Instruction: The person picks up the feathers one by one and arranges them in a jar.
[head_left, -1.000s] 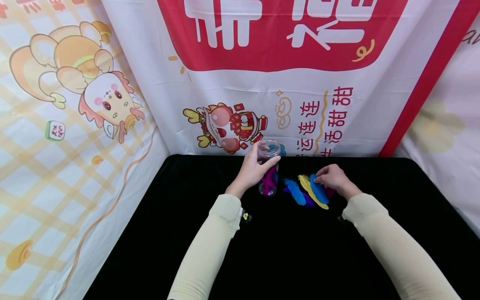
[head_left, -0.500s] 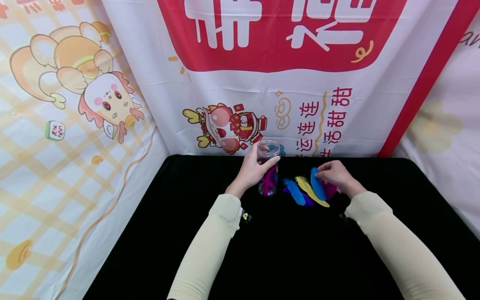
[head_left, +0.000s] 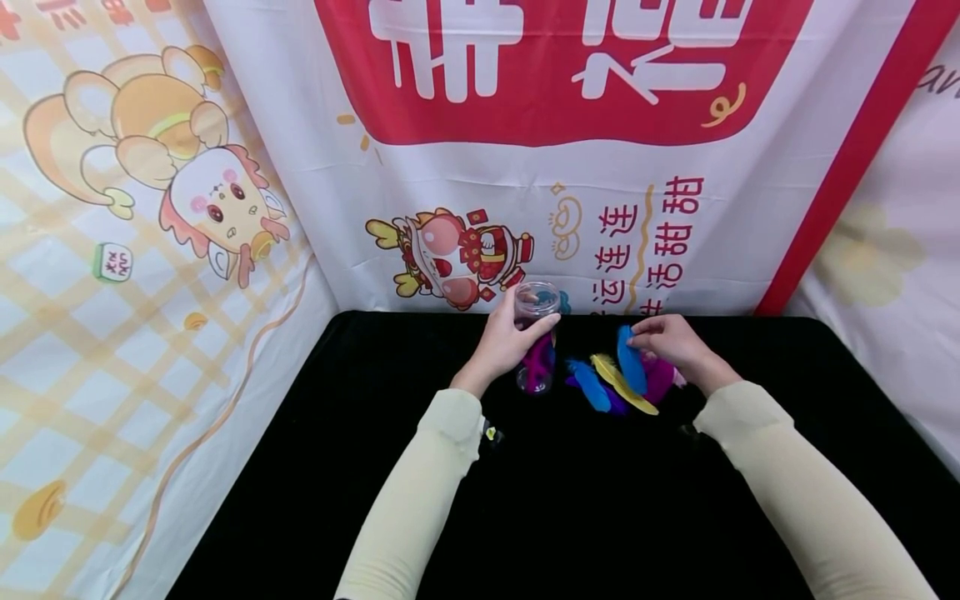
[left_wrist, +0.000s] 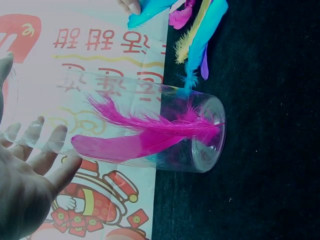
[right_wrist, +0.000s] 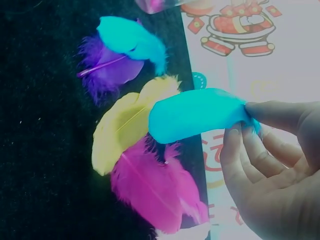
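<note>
My left hand point(head_left: 504, 337) grips a clear jar point(head_left: 537, 379) round its upper part; the jar stands upright on the black table. Through its wall, in the left wrist view, I see magenta feathers point(left_wrist: 130, 145). Between thumb and fingertips my right hand point(head_left: 675, 343) pinches a blue feather point(right_wrist: 195, 112) by one end, raised over the other feathers. Below it lie a yellow feather point(right_wrist: 117, 127), magenta feathers point(right_wrist: 150, 187), a second blue feather point(right_wrist: 131, 41) and a purple feather point(right_wrist: 110, 70).
The black tabletop point(head_left: 585, 508) stretches in front of me. Right behind its far edge hangs a printed white cloth point(head_left: 450, 175), close to the jar. Another printed cloth point(head_left: 75, 333) borders the left side. A pale feather point(right_wrist: 187, 231) lies beside the magenta ones.
My right hand has lifted the blue feather up and away from the pile, uncovering more of the magenta feathers. The yellow feather shifted slightly left. My left hand and the jar stayed still.
</note>
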